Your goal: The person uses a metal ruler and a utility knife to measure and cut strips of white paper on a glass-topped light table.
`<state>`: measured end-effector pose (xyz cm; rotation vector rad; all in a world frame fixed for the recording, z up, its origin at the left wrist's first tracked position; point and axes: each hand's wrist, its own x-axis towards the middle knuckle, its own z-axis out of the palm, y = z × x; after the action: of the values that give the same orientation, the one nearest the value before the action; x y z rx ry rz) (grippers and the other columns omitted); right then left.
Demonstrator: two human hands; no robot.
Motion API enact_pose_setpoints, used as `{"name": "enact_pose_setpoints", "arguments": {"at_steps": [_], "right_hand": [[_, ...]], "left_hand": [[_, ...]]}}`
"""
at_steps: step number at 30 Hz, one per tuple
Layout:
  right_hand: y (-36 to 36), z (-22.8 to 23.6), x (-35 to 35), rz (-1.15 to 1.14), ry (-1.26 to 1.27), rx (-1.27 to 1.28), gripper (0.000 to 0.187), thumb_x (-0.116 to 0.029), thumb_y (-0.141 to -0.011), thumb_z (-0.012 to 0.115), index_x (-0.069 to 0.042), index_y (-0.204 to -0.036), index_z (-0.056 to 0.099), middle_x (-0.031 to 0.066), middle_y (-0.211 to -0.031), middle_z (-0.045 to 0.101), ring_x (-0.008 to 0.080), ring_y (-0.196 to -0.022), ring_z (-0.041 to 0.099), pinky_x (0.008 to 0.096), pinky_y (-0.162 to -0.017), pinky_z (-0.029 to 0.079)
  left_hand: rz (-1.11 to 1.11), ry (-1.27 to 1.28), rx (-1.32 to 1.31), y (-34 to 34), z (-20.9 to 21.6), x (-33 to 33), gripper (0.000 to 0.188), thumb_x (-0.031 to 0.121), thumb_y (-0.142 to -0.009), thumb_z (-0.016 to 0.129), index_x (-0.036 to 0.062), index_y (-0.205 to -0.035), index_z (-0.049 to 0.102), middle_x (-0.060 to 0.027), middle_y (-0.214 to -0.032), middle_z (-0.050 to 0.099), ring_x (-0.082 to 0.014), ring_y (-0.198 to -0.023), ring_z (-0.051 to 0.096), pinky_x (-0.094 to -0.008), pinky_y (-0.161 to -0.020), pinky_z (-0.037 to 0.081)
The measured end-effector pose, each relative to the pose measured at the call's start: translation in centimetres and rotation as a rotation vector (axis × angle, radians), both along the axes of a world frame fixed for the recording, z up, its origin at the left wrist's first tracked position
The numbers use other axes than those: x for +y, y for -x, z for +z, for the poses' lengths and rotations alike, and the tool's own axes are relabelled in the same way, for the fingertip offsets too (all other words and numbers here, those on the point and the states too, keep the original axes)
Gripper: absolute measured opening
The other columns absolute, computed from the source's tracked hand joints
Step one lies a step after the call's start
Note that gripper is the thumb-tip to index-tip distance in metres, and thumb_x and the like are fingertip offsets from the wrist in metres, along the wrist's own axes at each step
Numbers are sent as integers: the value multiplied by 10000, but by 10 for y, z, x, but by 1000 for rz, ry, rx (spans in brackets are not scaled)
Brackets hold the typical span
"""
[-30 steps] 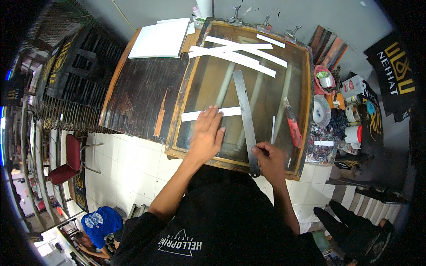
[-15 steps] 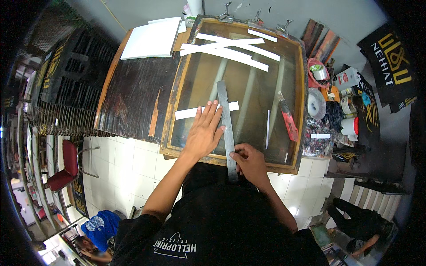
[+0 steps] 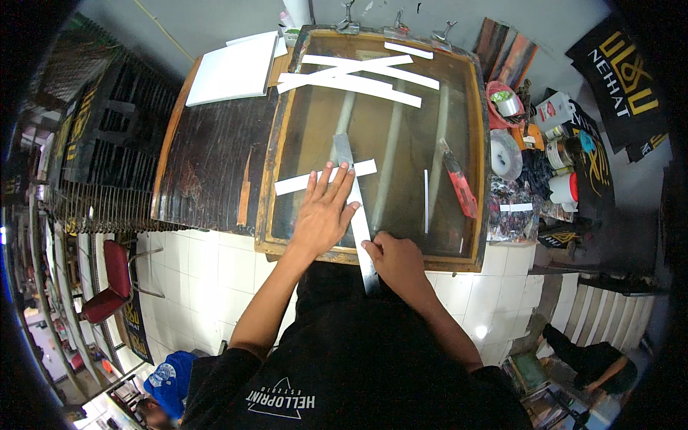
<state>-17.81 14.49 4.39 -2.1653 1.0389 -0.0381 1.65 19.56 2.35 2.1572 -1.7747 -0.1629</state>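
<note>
A steel ruler [image 3: 360, 222] lies at a slant over a glass-topped frame [image 3: 408, 136], its near end jutting past the front edge. Crossing beneath it is a white paper strip [image 3: 294, 185]. My left hand [image 3: 324, 215] is spread flat over the strip, fingers stretched, with the index fingertip on the ruler. Around the ruler's near part my right hand [image 3: 396, 264] is closed, thumb on top; its other fingers are mostly hidden. A red utility knife [image 3: 461, 188] rests on the glass to the right, beside a thin white sliver [image 3: 426, 201].
More white strips [image 3: 387, 87] lie crossed at the far side. A stack of white paper [image 3: 233, 72] sits on the dark wooden table [image 3: 208, 150] at left. Metal clamps [image 3: 398, 27] line the frame's far edge. Tubs and cans [image 3: 507, 154] crowd the right. Two people are behind me.
The ruler's far end has swung slightly left, and my left index finger now overlaps it. My right hand has shifted its hold, with the thumb over the ruler. The view has moved a little.
</note>
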Motion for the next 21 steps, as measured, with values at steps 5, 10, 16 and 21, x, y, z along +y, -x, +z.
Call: {"name": "enact_pose_setpoints", "arguments": {"at_steps": [5,10,16,21], "right_hand": [[11,18,-35,-177,61,-12,293,-318,-918,721,-34,-853,697,157,-755,690,328,-696,682,426,-678,526],[41,19,-120,-294,644,41,451,-254,-885,740,-61,-1272,611,211,-1209,597,399,-1130,562,491,-932,482],[53,-27,-150,-220,697,88,476,-233,-946,671,-11,-1353,564,241,-1194,588,403,-1119,557,506,-928,476],[43,-4,-136,-452,-12,-373,398,-216,-1024,568,11,-1350,548,178,-1062,633,263,-881,649,391,-715,543]], "left_hand": [[-22,-29,-91,-3,0,1,606,358,-1018,497,89,-1550,383,-87,-1620,361,-324,-1518,267,-483,-1252,180],[-51,-7,-125,-7,4,-1,602,370,-1019,494,100,-1547,390,-77,-1614,375,-345,-1486,319,-493,-1225,235],[-75,23,-150,-9,-1,-2,565,392,-1043,461,69,-1506,443,-101,-1584,414,-356,-1453,358,-512,-1188,276],[-66,9,-166,-10,-1,1,573,383,-1035,479,74,-1515,431,-98,-1590,402,-350,-1451,358,-507,-1185,280]]}}
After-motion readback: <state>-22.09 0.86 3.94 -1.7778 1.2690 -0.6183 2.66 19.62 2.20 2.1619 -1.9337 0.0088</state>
